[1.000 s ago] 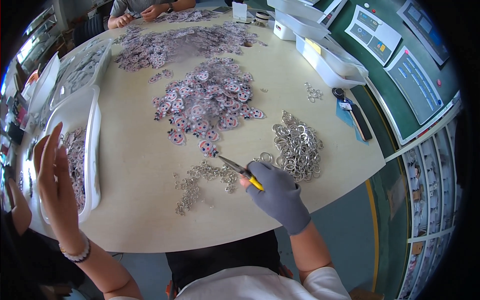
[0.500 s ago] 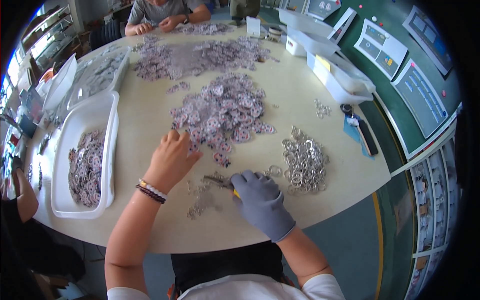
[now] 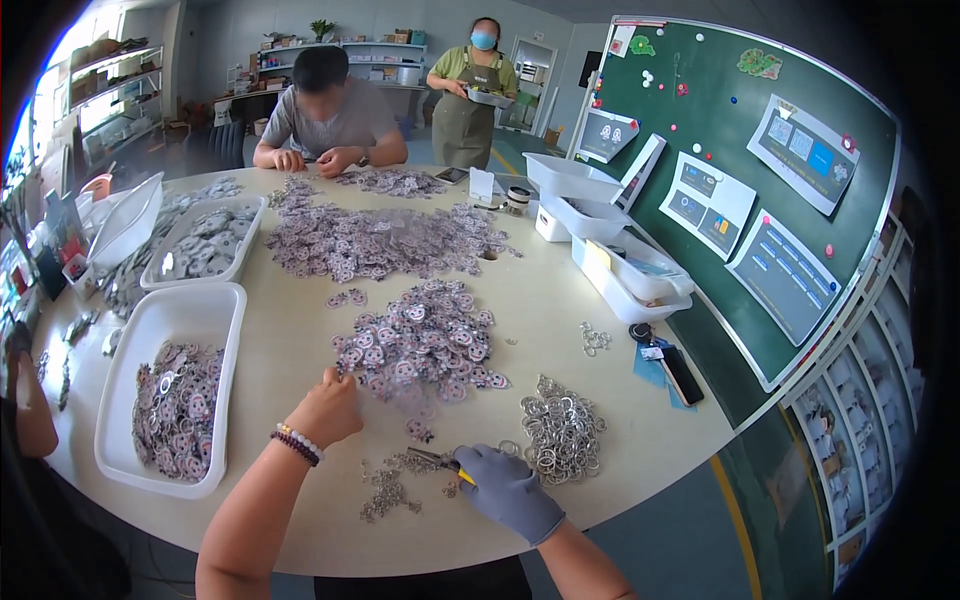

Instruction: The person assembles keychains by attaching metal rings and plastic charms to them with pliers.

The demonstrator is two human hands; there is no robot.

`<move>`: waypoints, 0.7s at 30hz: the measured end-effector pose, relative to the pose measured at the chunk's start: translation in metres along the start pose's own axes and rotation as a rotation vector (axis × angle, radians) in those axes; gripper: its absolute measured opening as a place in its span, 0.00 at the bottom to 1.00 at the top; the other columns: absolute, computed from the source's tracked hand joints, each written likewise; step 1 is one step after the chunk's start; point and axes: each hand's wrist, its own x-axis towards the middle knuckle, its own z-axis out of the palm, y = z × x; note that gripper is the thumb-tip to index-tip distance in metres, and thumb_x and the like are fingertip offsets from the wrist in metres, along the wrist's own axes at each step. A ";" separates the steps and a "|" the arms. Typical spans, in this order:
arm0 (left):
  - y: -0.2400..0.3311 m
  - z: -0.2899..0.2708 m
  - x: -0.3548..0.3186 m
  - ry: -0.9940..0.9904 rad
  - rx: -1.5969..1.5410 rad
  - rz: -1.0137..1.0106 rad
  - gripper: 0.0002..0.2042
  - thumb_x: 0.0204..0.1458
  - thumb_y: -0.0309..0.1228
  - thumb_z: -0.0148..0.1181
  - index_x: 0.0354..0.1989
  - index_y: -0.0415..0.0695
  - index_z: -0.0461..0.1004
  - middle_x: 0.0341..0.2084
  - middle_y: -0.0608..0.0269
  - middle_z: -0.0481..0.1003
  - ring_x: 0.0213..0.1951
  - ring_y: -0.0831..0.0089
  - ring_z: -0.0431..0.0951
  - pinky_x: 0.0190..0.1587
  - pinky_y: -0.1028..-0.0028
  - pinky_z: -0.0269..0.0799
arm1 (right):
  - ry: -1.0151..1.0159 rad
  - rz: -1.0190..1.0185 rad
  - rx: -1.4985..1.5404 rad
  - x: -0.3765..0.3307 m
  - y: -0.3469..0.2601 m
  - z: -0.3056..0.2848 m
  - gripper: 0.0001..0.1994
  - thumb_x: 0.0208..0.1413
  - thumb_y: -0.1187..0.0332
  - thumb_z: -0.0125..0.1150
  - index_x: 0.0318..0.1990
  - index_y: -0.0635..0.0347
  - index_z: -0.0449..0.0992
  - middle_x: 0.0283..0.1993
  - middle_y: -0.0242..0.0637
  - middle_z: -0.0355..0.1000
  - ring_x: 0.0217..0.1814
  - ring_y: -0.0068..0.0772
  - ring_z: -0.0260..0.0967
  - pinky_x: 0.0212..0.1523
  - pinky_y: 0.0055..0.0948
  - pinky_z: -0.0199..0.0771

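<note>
My bare left hand [image 3: 333, 405], with two bead bracelets at the wrist, is at the left edge of a heap of printed flat charms [image 3: 425, 335]. Its fingers are curled together; whatever they might hold is hidden. In a grey glove, my right hand [image 3: 508, 492] grips pliers [image 3: 467, 476] with yellow on the handle. The jaws point left, over a small scatter of tiny metal links [image 3: 388, 490]. Just right of the glove lies a pile of silver key rings [image 3: 562, 435].
A white tub [image 3: 232, 400] of charms with rings stands at left, another tray [image 3: 150, 272] behind it. More charms [image 3: 380, 240] spread farther back. Stacked white bins [image 3: 625, 300] and a phone [image 3: 682, 376] lie right. One person sits opposite; another stands holding a tray [image 3: 490, 97].
The view has tilted up, showing more of the room and both people. My left hand's thumb and fingers have drawn in from a looser pose. My right hand keeps the pliers.
</note>
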 end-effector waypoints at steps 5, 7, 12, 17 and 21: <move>-0.013 0.005 0.002 0.006 0.020 0.052 0.21 0.40 0.30 0.61 0.42 0.29 0.68 0.43 0.39 0.71 0.51 0.45 0.70 0.52 0.61 0.72 | -0.003 0.044 0.193 0.018 0.002 -0.010 0.11 0.55 0.66 0.58 0.42 0.59 0.68 0.39 0.48 0.71 0.38 0.56 0.71 0.36 0.48 0.71; -0.026 0.002 -0.005 0.086 -0.084 0.125 0.20 0.39 0.32 0.64 0.40 0.34 0.70 0.35 0.44 0.73 0.47 0.50 0.72 0.50 0.64 0.71 | 0.095 0.107 0.360 0.027 0.001 -0.017 0.10 0.56 0.65 0.61 0.38 0.61 0.73 0.38 0.48 0.75 0.42 0.54 0.73 0.37 0.43 0.72; -0.023 -0.002 -0.019 0.065 -0.246 0.087 0.17 0.43 0.28 0.64 0.42 0.37 0.72 0.35 0.51 0.72 0.44 0.57 0.73 0.48 0.68 0.71 | 0.074 0.048 0.278 0.027 0.021 -0.016 0.10 0.56 0.66 0.59 0.40 0.61 0.71 0.37 0.50 0.73 0.41 0.55 0.72 0.39 0.45 0.71; -0.008 -0.005 -0.036 0.194 -0.632 0.006 0.12 0.44 0.17 0.61 0.39 0.38 0.75 0.34 0.56 0.73 0.45 0.65 0.74 0.44 0.70 0.75 | -0.008 0.140 0.187 0.018 0.016 -0.019 0.10 0.54 0.67 0.61 0.41 0.62 0.73 0.42 0.48 0.75 0.42 0.52 0.74 0.41 0.41 0.72; -0.011 0.000 -0.039 0.226 -0.668 0.039 0.11 0.44 0.15 0.59 0.38 0.38 0.77 0.34 0.57 0.74 0.43 0.65 0.76 0.44 0.70 0.76 | -0.029 0.161 0.035 0.013 -0.010 -0.012 0.12 0.53 0.65 0.61 0.42 0.60 0.73 0.41 0.47 0.75 0.42 0.52 0.74 0.42 0.42 0.73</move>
